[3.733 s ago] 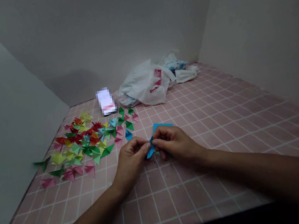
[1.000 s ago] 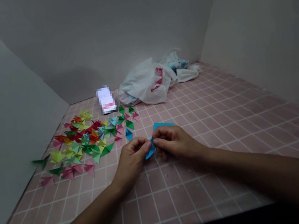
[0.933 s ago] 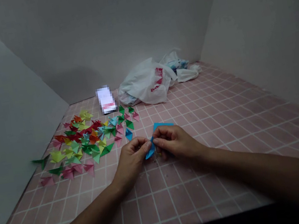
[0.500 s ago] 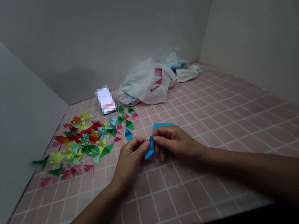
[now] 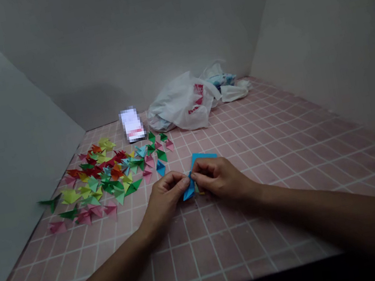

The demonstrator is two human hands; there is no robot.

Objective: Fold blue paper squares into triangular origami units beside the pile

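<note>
Between my two hands is a small folded blue paper (image 5: 189, 191), its pointed end toward me. My left hand (image 5: 169, 189) pinches its left edge with thumb and index finger. From the other side my right hand (image 5: 216, 174) pinches its upper part, fingers curled in. Behind the right hand lies a flat blue sheet of paper (image 5: 203, 155), partly covered by that hand. Just beyond the left hand sits a folded blue piece (image 5: 161, 168). Something small and yellowish shows under the right fingers, too little to name.
A heap of folded paper pieces (image 5: 106, 173) in red, green, yellow and pink spreads at the left. A phone (image 5: 132, 124) with a blurred screen stands behind it. White plastic bags (image 5: 183, 103) lie by the back wall. Pink tiles (image 5: 281, 144) with pale lines cover the surface.
My right fingers have curled in more, and their tips no longer hang below the paper. The blue folded paper has shifted very slightly. My left hand stays nearly still.
</note>
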